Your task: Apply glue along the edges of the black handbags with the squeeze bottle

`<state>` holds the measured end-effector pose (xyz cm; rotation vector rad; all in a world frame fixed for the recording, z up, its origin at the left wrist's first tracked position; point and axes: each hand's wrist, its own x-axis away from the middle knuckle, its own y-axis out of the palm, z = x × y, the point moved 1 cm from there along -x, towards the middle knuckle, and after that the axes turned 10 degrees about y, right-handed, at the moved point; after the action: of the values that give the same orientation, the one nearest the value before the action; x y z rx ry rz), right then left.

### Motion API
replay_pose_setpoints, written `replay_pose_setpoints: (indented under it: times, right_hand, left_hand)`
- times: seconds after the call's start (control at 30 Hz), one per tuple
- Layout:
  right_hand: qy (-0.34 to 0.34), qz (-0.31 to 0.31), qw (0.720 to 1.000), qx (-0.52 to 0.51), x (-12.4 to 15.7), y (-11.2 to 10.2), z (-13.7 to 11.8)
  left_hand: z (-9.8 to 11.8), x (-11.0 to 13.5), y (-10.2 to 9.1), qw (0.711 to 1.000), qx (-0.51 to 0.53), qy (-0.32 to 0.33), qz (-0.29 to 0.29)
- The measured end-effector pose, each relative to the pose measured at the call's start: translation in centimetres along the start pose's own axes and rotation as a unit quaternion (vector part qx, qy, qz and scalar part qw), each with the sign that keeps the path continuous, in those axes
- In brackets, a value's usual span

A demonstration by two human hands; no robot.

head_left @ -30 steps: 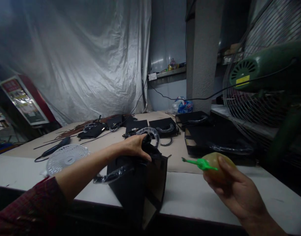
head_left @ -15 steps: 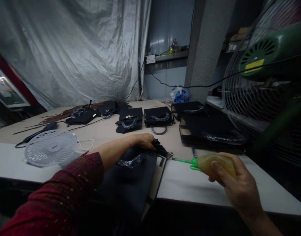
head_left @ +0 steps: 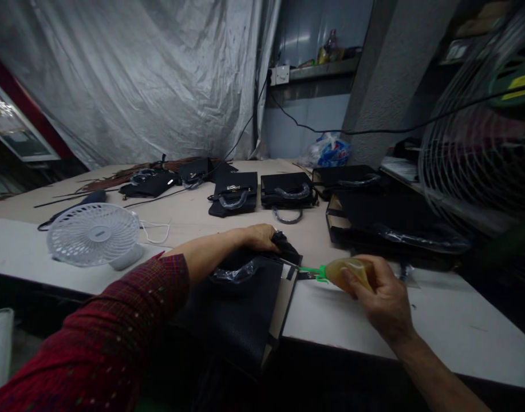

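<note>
My left hand (head_left: pixel 261 237) is closed on a black flap at the far side of a black handbag (head_left: pixel 240 309). This bag lies over the table's front edge, its beige inside showing along the right side and its handle (head_left: pixel 239 271) wrapped in clear plastic. My right hand (head_left: pixel 385 300) squeezes a soft glue bottle (head_left: pixel 346 272) holding yellowish liquid. The bottle's green nozzle (head_left: pixel 309 269) points left, its tip at the bag's right edge beside the flap. Whether the tip touches the bag I cannot tell.
A small white fan (head_left: pixel 97 234) stands at the left. Several black bags, such as one with a gold clasp (head_left: pixel 234 191), lie further back. At the right is a larger black bag (head_left: pixel 374 223), with a big wire-caged fan (head_left: pixel 472 137) behind it. A black cable (head_left: pixel 374 131) hangs across the back.
My right hand has brought the glue bottle left, and its nozzle now meets the bag's edge. My left hand still grips the flap. The view has shifted slightly.
</note>
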<state>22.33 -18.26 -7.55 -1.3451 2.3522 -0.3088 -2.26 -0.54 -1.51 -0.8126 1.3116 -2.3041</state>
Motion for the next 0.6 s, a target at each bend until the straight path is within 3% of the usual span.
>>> replay_pose_setpoints:
  times: [0.6]
  right_hand:
    - [-0.034, -0.03, 0.996, 0.071, -1.6, -0.4, -1.8]
  left_hand:
    - [0.8, 0.1, 0.2, 0.996, -0.066, -0.061, 0.02]
